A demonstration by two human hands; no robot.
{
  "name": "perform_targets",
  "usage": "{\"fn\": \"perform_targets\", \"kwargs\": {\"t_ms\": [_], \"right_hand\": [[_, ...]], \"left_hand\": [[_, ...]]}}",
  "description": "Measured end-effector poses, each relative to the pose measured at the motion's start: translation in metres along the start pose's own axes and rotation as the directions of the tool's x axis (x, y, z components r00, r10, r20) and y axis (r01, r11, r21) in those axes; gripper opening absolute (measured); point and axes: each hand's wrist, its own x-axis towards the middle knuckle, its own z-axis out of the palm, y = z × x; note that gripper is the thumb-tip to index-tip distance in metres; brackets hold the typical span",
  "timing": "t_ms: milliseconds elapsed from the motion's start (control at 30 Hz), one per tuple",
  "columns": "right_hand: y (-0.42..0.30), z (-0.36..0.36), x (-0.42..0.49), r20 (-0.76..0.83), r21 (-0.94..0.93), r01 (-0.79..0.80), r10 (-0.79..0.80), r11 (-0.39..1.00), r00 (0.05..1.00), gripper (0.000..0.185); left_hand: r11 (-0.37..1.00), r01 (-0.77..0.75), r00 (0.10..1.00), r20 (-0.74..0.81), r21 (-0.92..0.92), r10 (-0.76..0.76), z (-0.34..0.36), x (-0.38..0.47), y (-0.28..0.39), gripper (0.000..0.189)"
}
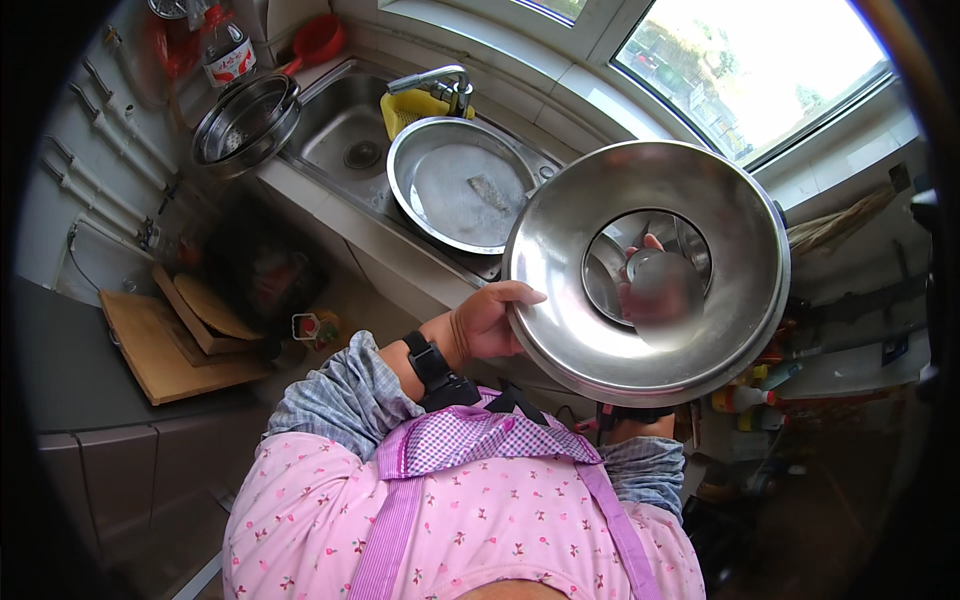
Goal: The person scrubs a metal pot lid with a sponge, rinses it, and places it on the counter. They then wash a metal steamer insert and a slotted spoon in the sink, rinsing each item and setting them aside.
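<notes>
My left hand (491,319) grips the left rim of a large round stainless-steel lid (555,255), its thumb over the edge. At the lid's middle is a round window, apparently glass, showing a blurred reflection. Fingers of my right hand (651,243) appear through this window, around a round knob (643,261) behind the lid; the rest of that hand is hidden. The lid is tilted towards me, in front of the counter. Beyond its left edge, a shallow steel basin (435,180) rests over the right part of the sink (322,139), with a greyish patch inside.
A chrome tap (431,77) stands behind the basin, beside a yellow plastic basket (397,112). Stacked steel bowls and strainers (247,124), a red ladle (319,41) and a bottle (229,56) sit left. Wooden boards (165,345) lie lower left; bottles (739,399) stand right.
</notes>
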Motion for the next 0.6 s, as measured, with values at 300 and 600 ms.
{"fn": "perform_targets", "kwargs": {"t_ms": [300, 600], "right_hand": [[-0.016, 0.023, -0.040, -0.172, -0.287, 0.093, -0.147, 0.953, 0.974, 0.047], [-0.065, 0.048, -0.030, -0.188, -0.679, 0.117, -0.325, 0.725, 0.927, 0.040]], "left_hand": [[0.944, -0.057, 0.985, -0.136, 0.324, 0.106, 0.003, 0.018, 0.015, 0.068], [0.403, -0.066, 0.649, -0.267, 0.913, 0.712, -0.010, -0.009, 0.102, 0.080]]}}
